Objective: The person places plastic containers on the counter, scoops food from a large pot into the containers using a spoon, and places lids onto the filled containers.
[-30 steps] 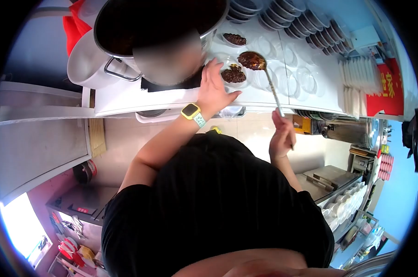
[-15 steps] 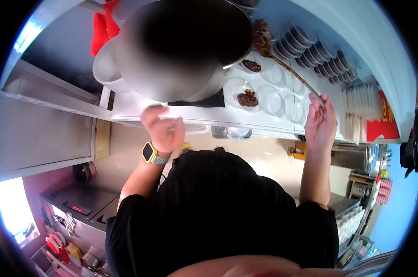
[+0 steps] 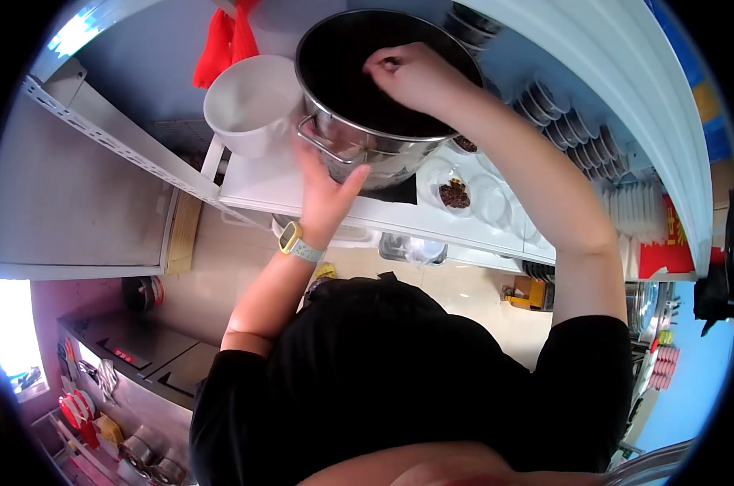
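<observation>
A large steel pot [image 3: 367, 150] with a dark inside stands on the white counter [image 3: 262, 185]. My left hand [image 3: 325, 182] is against the pot's near side by its loop handle [image 3: 326, 144], fingers spread and thumb apart. Over the pot's mouth, my right hand [image 3: 416, 77] is closed around a ladle handle [image 3: 392, 62]; the ladle's bowl is hidden in the dark interior. Right of the pot, a clear bowl holds dark chunky food [image 3: 454, 193], with clear bowls [image 3: 491, 201] beside it. My right forearm covers part of the counter.
A white tub [image 3: 249, 101] stands left of the pot, below a red cloth [image 3: 224, 44]. Stacked filled bowls [image 3: 578, 134] line the back right, near white container stacks [image 3: 636, 209]. A metal tray [image 3: 412, 248] is below the counter edge.
My right hand has carried the ladle from the bowls into the pot. My left hand has left the filled bowl and now touches the pot's side. The view has shifted left.
</observation>
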Demonstrator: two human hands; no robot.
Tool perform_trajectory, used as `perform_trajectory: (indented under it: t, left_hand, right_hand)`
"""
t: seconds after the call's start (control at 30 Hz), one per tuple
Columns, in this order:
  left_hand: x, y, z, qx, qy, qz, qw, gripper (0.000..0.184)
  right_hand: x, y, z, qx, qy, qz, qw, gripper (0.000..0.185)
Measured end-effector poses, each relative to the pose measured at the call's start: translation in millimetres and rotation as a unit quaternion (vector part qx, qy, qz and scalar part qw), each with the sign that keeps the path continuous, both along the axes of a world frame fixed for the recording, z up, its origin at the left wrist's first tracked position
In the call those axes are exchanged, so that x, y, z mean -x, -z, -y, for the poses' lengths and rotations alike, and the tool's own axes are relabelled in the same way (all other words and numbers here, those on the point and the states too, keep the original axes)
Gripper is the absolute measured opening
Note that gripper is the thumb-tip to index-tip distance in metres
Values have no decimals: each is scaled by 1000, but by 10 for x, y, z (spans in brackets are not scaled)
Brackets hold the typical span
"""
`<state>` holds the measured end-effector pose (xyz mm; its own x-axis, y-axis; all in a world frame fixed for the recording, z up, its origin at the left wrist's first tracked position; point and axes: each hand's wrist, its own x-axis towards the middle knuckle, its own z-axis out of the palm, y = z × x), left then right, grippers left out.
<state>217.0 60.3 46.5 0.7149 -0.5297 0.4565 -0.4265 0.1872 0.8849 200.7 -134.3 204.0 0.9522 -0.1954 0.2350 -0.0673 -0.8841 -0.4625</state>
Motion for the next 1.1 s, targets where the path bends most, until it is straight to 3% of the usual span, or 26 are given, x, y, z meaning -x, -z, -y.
perform_trajectory:
  t: [0.03, 0.1, 0.23, 0.33, 0.4, 0.73, 0.87, 0.93, 1.1]
  left_hand:
    - [-31, 17, -7, -54, -25, 67, 996, 101]
    - [-34, 19, 14, -51, -33, 67, 996, 101]
    - [-20, 41, 47, -71, -71, 80, 992, 103]
    - [-35, 32, 58, -54, -52, 59, 995, 104]
    - [-38, 33, 71, -44, -51, 50, 996, 105]
    - [-21, 7, 79, -25, -30, 49, 998, 103]
    - [10, -60, 71, -5, 3, 21, 1000, 102]
    - [-5, -28, 79, -18, -13, 43, 999, 102]
    - [4, 24, 96, -7, -5, 23, 1000, 100]
  right_hand:
    - [-56, 8, -50, 1, 0, 0, 1000, 21]
    - [-130, -7, -141, 65, -44, -48, 996, 21]
    - [-146, -64, -198, 29, -48, -56, 997, 22]
    - [-46, -122, -250, -40, -62, -78, 994, 21]
    - [72, -190, -303, -183, -55, -101, 977, 22]
    - [946, -376, -75, -348, 21, -21, 937, 34]
    - [1231, -258, 116, -420, 68, 70, 902, 33]
    - [1335, -215, 170, -536, 114, 128, 827, 28]
    - [1521, -67, 297, -599, 132, 141, 777, 28]
